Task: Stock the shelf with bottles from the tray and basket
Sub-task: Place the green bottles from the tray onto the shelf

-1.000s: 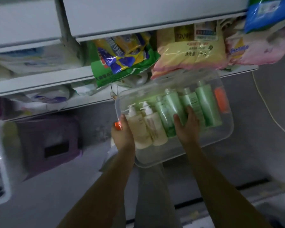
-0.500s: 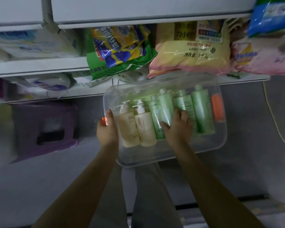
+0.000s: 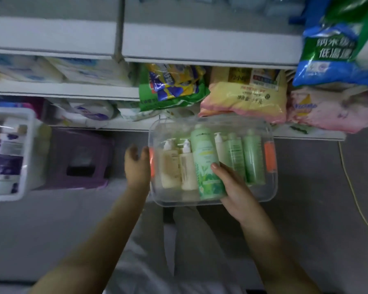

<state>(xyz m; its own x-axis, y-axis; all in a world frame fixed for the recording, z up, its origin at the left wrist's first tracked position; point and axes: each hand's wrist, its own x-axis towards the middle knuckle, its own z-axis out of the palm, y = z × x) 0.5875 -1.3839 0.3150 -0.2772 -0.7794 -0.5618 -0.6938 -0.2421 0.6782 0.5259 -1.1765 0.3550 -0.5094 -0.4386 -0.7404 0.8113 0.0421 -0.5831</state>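
A clear plastic tray (image 3: 212, 202) with orange handles sits on the floor below the shelves. In it lie two cream pump bottles (image 3: 179, 166), another pump bottle and two slim green bottles (image 3: 253, 158). My right hand (image 3: 234, 187) grips a larger green bottle (image 3: 206, 164) by its lower end, raised a little above the others. My left hand (image 3: 137, 164) rests against the tray's left orange handle, fingers loosely bent. A white basket (image 3: 29, 153) with purple-labelled bottles stands at the far left.
White shelves (image 3: 200, 47) run across the top. Bags fill the lower shelf: green-blue (image 3: 170, 88), yellow (image 3: 246, 96), pink (image 3: 327, 109), and a blue-green one (image 3: 334, 45) above. A purple stool (image 3: 79, 160) stands by the basket. A yellow cord (image 3: 353, 187) runs down the right.
My right hand has closed round a large green bottle and lifted it from the row. My left hand has loosened at the tray's left handle. The view has shifted, showing the white basket.
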